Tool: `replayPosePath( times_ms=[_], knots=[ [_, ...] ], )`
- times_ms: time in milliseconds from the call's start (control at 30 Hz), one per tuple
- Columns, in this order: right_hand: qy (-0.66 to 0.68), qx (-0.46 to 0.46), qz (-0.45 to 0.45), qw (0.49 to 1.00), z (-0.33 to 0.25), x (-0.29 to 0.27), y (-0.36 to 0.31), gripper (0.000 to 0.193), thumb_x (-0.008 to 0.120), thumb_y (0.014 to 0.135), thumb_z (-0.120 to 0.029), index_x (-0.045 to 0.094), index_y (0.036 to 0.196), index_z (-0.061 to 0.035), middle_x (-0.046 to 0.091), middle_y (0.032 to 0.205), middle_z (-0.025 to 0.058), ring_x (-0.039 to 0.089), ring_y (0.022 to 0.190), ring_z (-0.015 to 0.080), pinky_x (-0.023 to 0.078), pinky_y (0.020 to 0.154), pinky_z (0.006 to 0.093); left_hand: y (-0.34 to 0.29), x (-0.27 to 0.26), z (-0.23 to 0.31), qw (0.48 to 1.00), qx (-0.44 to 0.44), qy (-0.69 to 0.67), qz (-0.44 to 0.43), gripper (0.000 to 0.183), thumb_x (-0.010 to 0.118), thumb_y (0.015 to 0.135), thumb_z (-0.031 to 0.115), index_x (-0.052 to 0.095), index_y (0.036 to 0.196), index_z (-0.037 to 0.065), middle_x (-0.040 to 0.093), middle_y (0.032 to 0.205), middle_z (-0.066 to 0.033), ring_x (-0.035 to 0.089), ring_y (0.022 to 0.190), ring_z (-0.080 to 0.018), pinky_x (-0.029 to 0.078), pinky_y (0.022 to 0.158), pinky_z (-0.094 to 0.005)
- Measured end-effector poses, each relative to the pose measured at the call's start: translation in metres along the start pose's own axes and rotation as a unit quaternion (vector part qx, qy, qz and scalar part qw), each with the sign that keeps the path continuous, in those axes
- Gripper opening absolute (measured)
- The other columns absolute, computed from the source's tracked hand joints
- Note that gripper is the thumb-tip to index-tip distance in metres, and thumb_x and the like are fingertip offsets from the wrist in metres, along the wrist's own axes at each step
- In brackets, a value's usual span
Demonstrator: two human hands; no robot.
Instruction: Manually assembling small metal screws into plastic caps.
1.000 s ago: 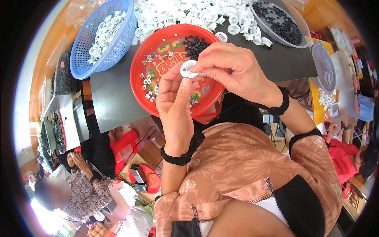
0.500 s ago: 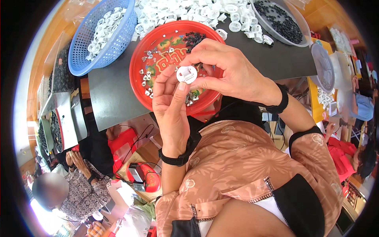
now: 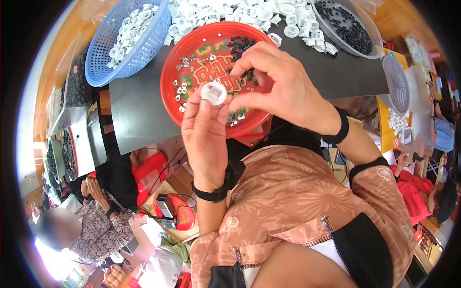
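A round white plastic part (image 3: pixel 214 93) with a slot in its middle is pinched between the thumb and fingers of my left hand (image 3: pixel 205 132). To its right, my right hand (image 3: pixel 288 89) is held with thumb and forefinger spread apart, and I see nothing between them. Both hands are above a round red tray (image 3: pixel 169 96) with a printed flower pattern. Small shiny clear-and-white pieces (image 3: pixel 182 89) lie at the tray's left side. Small black pieces (image 3: pixel 240 46) are heaped at its far right, partly hidden by my right hand.
Many white plastic parts (image 3: pixel 230 13) are piled behind the tray on the dark table (image 3: pixel 139 108). A blue basket (image 3: pixel 98 62) of white parts stands left. A clear bowl (image 3: pixel 377 36) of black pieces is far right. Another person (image 3: pixel 103 225) sits at lower left.
My left hand has moved slightly left with the white part, which is now tilted. The right hand's fingers have come away from the part and spread.
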State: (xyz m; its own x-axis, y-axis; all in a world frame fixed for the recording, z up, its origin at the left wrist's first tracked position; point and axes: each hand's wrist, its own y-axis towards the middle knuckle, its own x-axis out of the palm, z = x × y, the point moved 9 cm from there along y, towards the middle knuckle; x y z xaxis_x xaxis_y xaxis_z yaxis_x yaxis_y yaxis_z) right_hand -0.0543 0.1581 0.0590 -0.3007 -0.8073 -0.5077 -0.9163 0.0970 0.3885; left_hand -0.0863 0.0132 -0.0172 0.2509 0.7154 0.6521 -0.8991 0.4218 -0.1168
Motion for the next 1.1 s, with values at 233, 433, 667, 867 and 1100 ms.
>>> replayPosePath(
  times_ms=[233, 433, 667, 867, 1100],
  knots=[
    [-0.248, -0.051, -0.066, 0.965, 0.032, 0.011, -0.003, 0.009, 0.067, 0.079, -0.018, 0.066, 0.084, -0.01, 0.058, 0.079, 0.0041, 0.059, 0.072, 0.0248, 0.043, 0.064, 0.0392, 0.002, -0.029, 0.017, 0.998, 0.035, -0.028, 0.048, 0.029, 0.047, 0.098, 0.024, 0.052, 0.118, 0.003, 0.06, 0.11, -0.0075, 0.059, 0.093, -0.0162, 0.048, 0.087, -0.0308],
    [-0.182, -0.083, -0.106, 0.974, 0.024, 0.037, 0.001, 0.007, 0.066, 0.078, -0.015, 0.065, 0.082, -0.0092, 0.058, 0.079, 0.0069, 0.06, 0.071, 0.0262, 0.044, 0.063, 0.0394, 0.002, -0.03, 0.015, 0.998, 0.035, -0.053, 0.031, 0.035, 0.046, 0.098, 0.023, 0.048, 0.124, 0.0, 0.058, 0.114, -0.0093, 0.057, 0.096, -0.0174, 0.048, 0.086, -0.03],
    [-0.21, -0.089, -0.146, 0.963, 0.019, 0.051, 0.002, 0.008, 0.066, 0.077, -0.012, 0.064, 0.085, -0.0087, 0.057, 0.085, 0.0077, 0.059, 0.071, 0.0284, 0.045, 0.066, 0.0394, 0.002, -0.024, 0.018, 0.997, 0.057, -0.042, 0.012, 0.043, 0.045, 0.099, 0.02, 0.04, 0.134, -0.004, 0.054, 0.123, -0.0118, 0.054, 0.108, -0.0196, 0.047, 0.089, -0.0295],
    [-0.198, -0.085, -0.194, 0.957, 0.02, 0.064, -0.005, 0.007, 0.066, 0.077, -0.012, 0.062, 0.081, -0.0076, 0.055, 0.081, 0.0058, 0.058, 0.078, 0.0254, 0.043, 0.066, 0.0408, 0.004, -0.024, 0.016, 0.998, 0.053, -0.016, 0.027, 0.041, 0.044, 0.099, 0.024, 0.043, 0.13, -0.003, 0.055, 0.109, -0.0079, 0.055, 0.097, -0.0138, 0.049, 0.086, -0.0283],
    [-0.281, -0.088, -0.126, 0.947, 0.026, 0.047, -0.001, 0.006, 0.063, 0.079, -0.012, 0.062, 0.083, -0.0077, 0.057, 0.082, 0.0052, 0.058, 0.076, 0.0265, 0.044, 0.065, 0.0393, 0.004, -0.028, 0.015, 0.998, 0.054, -0.012, 0.043, 0.038, 0.042, 0.1, 0.021, 0.045, 0.129, -0.003, 0.054, 0.114, -0.0088, 0.055, 0.101, -0.0141, 0.049, 0.088, -0.0298]
  ],
)
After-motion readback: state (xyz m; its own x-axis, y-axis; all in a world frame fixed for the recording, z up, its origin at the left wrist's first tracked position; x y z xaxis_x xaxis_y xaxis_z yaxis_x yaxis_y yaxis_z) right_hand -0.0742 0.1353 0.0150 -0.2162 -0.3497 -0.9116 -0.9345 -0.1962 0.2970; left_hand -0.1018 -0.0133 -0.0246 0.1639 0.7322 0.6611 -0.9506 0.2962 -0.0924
